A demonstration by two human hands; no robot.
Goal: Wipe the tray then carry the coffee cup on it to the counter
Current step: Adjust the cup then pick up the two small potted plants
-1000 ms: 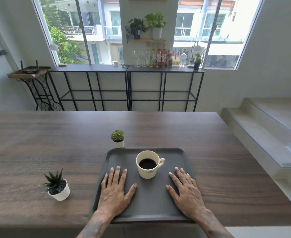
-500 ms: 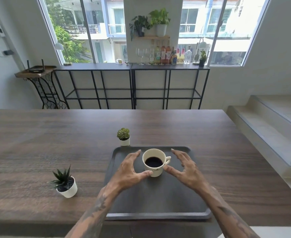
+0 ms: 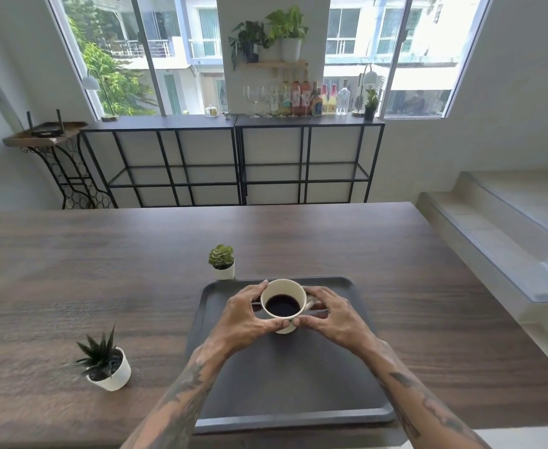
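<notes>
A dark grey tray [image 3: 293,384] lies on the wooden table at its near edge. On the tray's far half is a cream coffee cup [image 3: 283,304] full of black coffee, its handle pointing right. My left hand [image 3: 245,319] wraps the cup's left side, fingers at the rim and thumb at the front. My right hand [image 3: 329,315] wraps the right side over the handle. The two thumbs nearly meet at the front of the cup. I cannot tell whether the cup still rests on the tray.
The dark wooden table [image 3: 104,270] carries a small succulent [image 3: 222,262] in a white pot just behind the tray's far left corner and a spiky plant [image 3: 104,362] in a white pot to the left. Black metal shelving [image 3: 234,157] with bottles and glasses lines the windows. Steps [image 3: 509,222] rise at right.
Both hands left the tray's surface, where they lay flat, moved forward and closed around the coffee cup from either side.
</notes>
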